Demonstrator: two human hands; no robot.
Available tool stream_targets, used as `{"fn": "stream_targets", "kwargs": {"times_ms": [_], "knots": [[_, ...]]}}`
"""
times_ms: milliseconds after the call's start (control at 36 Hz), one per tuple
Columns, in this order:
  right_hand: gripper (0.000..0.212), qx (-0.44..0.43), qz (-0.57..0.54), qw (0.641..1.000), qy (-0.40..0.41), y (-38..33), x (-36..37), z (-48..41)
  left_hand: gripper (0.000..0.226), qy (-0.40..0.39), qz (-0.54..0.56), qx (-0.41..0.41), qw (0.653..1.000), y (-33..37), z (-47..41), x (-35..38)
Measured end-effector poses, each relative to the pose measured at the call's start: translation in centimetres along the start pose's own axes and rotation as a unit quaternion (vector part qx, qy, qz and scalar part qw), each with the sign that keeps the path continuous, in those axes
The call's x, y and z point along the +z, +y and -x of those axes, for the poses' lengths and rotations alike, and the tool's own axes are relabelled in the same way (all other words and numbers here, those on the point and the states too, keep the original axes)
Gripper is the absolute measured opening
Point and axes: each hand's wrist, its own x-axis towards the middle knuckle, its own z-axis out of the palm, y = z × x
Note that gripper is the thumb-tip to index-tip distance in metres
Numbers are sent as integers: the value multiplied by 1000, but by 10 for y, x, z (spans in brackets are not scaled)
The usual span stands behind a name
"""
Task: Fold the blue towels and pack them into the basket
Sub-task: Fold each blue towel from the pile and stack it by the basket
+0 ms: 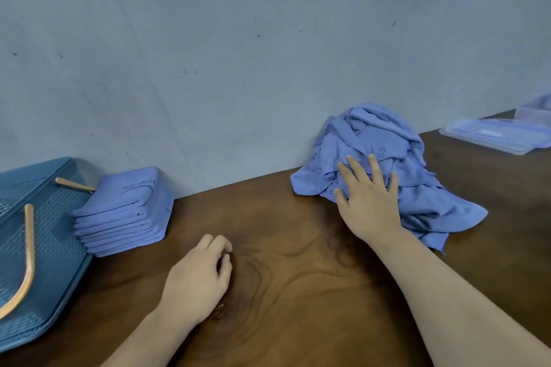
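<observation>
We see a loose heap of blue towels [384,158] bunched against the grey wall [238,53] on the right half of the wooden table [298,292], its cloth crumpled and spilling toward the near edge in a flat tongue. Our right hand [369,202] lies on the front of that heap with the fingers spread wide and flat, palm down on the fabric; it presses on the cloth rather than pinching any of it. Our left hand [199,277] rests on the bare table nearer to us, well apart from the heap, with the fingers curled in loosely; we see nothing held in it.

Across the table to the left, a neat stack of folded blue towels [125,211] stands close to the wall, with stitched lettering on the top one that we cannot read. The stack sits just beside the blue mesh basket [44,247], touching or nearly touching its side; we cannot tell which. The basket carries two pale wooden handles [26,262], and no towels are visible inside the part of it that we can see.

At the far right edge, a clear plastic lid [492,135] with a bluish rim lies flat on the table, and a blurred pale blue shape lies behind it.
</observation>
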Motion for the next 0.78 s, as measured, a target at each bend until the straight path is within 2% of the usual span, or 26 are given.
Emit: {"fn": "stream_targets", "kwargs": {"times_ms": [306, 639, 778], "knots": [[54, -24, 23, 998, 55, 0, 9, 1, 6, -29, 59, 39, 997, -11, 6, -1], [52, -43, 75, 993, 75, -1, 12, 0, 4, -35, 78, 30, 996, -14, 1, 1], [60, -48, 88, 993, 67, 1, 13, 0, 4, -40, 83, 23, 996, -11, 2, -1]]}}
